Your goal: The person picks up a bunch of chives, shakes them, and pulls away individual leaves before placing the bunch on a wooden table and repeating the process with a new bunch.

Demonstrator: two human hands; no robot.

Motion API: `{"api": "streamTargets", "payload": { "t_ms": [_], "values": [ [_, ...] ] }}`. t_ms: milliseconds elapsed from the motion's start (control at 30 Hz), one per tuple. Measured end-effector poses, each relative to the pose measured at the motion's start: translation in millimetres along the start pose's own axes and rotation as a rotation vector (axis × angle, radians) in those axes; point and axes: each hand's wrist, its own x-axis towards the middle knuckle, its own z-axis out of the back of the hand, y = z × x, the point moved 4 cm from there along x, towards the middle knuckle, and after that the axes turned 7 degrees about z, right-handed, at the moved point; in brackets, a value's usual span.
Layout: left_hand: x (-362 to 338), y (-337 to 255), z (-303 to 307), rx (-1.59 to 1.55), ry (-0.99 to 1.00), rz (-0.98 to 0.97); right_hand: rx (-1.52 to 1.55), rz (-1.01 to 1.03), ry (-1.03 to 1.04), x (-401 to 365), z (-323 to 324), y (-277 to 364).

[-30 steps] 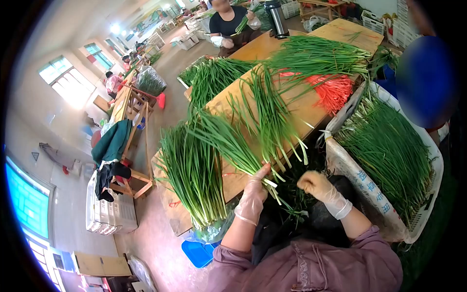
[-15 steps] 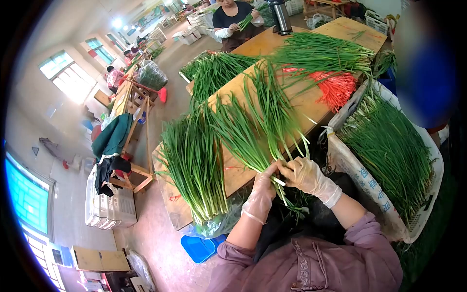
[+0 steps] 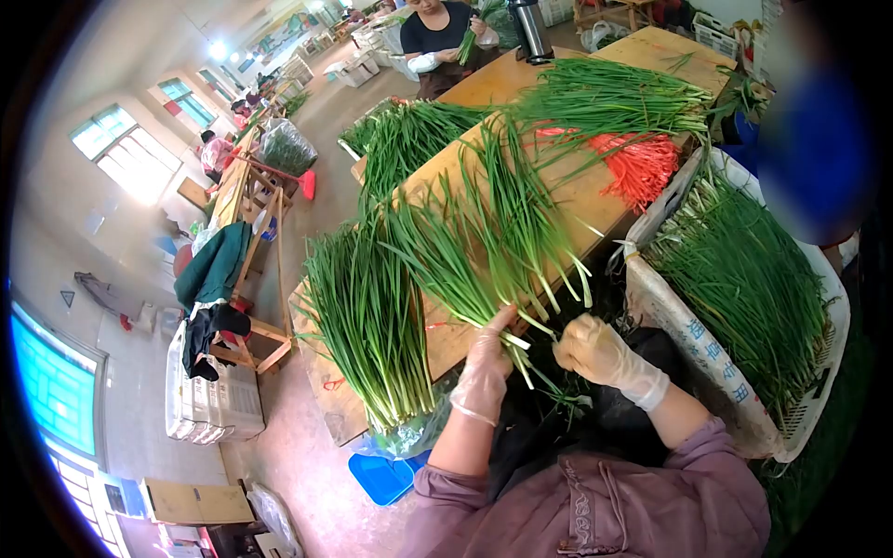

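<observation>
I've got the left hand in its clear plastic glove [image 3: 490,361] gripping a slim bunch of long green stalks with pale stem ends [image 3: 445,279], leaves over the long light-brown wooden table [image 3: 449,352], cut ends past its near edge. Right hand, gloved in yellowish plastic [image 3: 597,352], fingers curled, just off that edge near the stem ends; I can't tell if it pinches a stalk. On the table's left end I log a thick pile of green stalks [image 3: 367,325]; on its far right, a heap of red plastic strips [image 3: 642,169]. Right beside the table: a white slotted plastic crate [image 3: 843,312], stalk-filled.
</observation>
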Motion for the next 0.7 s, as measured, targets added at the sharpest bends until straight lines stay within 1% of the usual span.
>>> {"api": "streamTargets", "payload": {
  "t_ms": [33, 67, 100, 167, 200, 233, 267, 300, 333, 367, 400, 433, 500, 533, 567, 633, 667, 700],
  "values": [
    [-5, -6, 4, -0.013, -0.01, 0.035, 0.064, -0.023, 0.285, -13, -11, -3],
    [4, -9, 18, 0.034, 0.051, 0.05, 0.126, -0.193, 0.498, -24, -17, -10],
    [4, -12, 21, 0.051, 0.103, 0.045, 0.126, -0.194, 0.495, -18, -11, -7],
    [6, -9, 25, -0.011, 0.085, 0.047, 0.168, -0.262, -0.011, 16, 24, -2],
    [4, -8, 24, -0.011, 0.081, 0.047, 0.159, -0.305, -0.071, 34, 39, 3],
    [1, -6, 21, -0.063, 0.093, 0.074, 0.08, -0.314, -0.157, 44, 34, -1],
    [-1, -5, 16, -0.113, 0.108, 0.1, -0.044, -0.393, -0.04, 58, 28, -5],
    [0, -5, 15, -0.183, 0.002, 0.09, -0.171, -0.467, 0.074, 73, 24, -10],
    [3, -5, 17, -0.183, 0.052, 0.077, -0.173, -0.464, 0.069, 86, 18, -16],
    [7, -7, 19, -0.184, 0.102, 0.062, -0.176, -0.552, 0.216, 95, 3, -26],
    [-4, -8, 9, -0.175, 0.037, 0.055, -0.178, -0.638, 0.364, 99, -7, -32],
    [-4, -8, 11, -0.175, 0.036, 0.048, -0.177, -0.632, 0.361, 99, -8, -33],
    [-3, -9, 11, 0.034, 0.088, 0.005, 0.031, -0.57, 0.157, 97, -6, -34],
    [-6, -8, 8, 0.042, 0.001, -0.045, 0.298, -0.583, 0.156, 93, -1, -27],
    [1, -6, 11, 0.058, 0.023, -0.067, 0.352, -0.519, 0.17, 91, 8, -13],
    [3, -3, 10, 0.065, 0.073, 0.005, 0.316, -0.346, 0.102, 80, 9, 8],
    [5, -2, 10, 0.086, -0.003, 0.005, 0.388, -0.345, 0.138, 76, 8, 14],
    [6, -1, 8, 0.082, -0.003, 0.01, 0.53, -0.394, 0.157, 76, 9, 16]
  ]
}}
